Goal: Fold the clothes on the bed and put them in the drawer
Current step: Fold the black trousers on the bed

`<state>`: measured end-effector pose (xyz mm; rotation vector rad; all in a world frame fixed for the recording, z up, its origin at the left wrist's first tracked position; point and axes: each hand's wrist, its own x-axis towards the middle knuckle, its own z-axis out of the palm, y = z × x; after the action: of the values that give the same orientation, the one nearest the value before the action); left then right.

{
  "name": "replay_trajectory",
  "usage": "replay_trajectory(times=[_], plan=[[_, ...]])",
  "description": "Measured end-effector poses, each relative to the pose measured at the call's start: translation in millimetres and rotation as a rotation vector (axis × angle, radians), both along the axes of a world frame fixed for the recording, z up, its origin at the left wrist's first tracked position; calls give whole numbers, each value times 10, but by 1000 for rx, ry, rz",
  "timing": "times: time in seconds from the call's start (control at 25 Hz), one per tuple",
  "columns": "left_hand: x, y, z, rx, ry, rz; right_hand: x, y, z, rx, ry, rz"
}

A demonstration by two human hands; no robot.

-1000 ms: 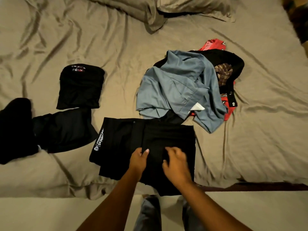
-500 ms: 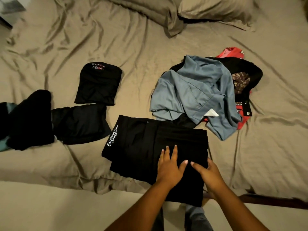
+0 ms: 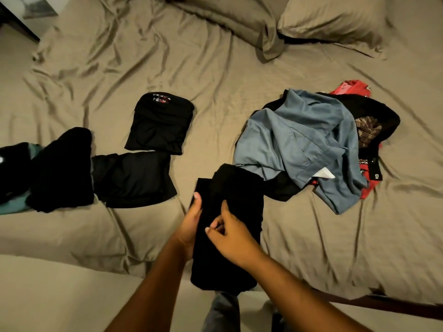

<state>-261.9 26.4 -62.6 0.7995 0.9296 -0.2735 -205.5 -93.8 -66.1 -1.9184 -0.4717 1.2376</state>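
Observation:
A black garment [image 3: 237, 202], folded into a narrow strip, lies at the near edge of the bed [image 3: 311, 248] and hangs a little over it. My left hand [image 3: 191, 219] grips its left edge, thumb on top and fingers underneath. On the cloth's upper face, my right hand [image 3: 230, 233] has its fingers curled and seems to pinch the fabric. To the right sits an unfolded pile: a blue-grey shirt [image 3: 299, 144] on top, with black, red [image 3: 352, 87] and plaid [image 3: 366, 130] pieces under it. No drawer is in view.
Folded black clothes lie to the left: one with a small print [image 3: 160, 125], one beside my hands [image 3: 134, 178], and a thicker bundle [image 3: 62, 168]. Two pillows [image 3: 330, 22] sit at the head. A dark bed frame [image 3: 383, 305] shows at the lower right.
The wide black garment, pressed flat by both open hands before, has been folded sideways into a narrow strip, hiding its white logo. Both hands now hold it. The view shifted left.

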Motion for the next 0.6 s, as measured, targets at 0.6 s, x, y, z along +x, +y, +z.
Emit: replay_trajectory(times=[0.6], plan=[[-246, 251, -1071, 1066, 392, -342, 832, 472, -1045, -570, -642, 264]])
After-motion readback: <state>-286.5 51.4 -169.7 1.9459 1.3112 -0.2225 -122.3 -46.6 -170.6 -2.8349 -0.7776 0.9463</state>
